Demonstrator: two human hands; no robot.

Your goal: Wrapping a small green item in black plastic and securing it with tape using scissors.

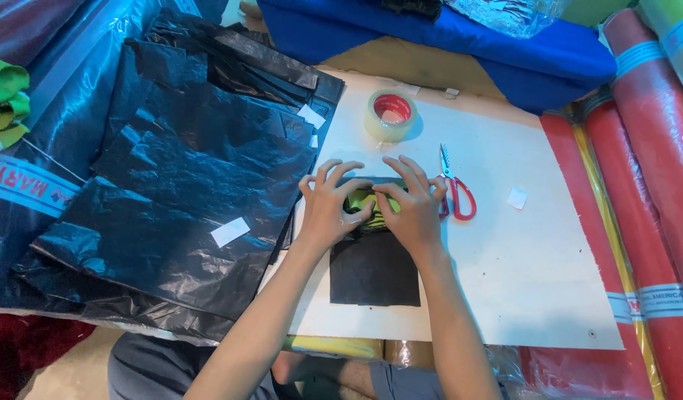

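My left hand (pixel 328 206) and my right hand (pixel 413 205) press together on the top end of a small black plastic bag (pixel 375 270) that lies flat on a white board (pixel 534 259). Between my fingers shows a folded piece of green fabric (pixel 360 200), partly hidden by the black plastic. Both hands have their fingers curled down on the bag and the fabric.
Red-handled scissors (pixel 457 189) lie just right of my right hand. A roll of clear tape (pixel 390 115) stands beyond. A pile of black plastic sheets (pixel 186 170) covers the left. Red fabric rolls (pixel 645 185) lie on the right, blue fabric (pixel 460 33) at the back.
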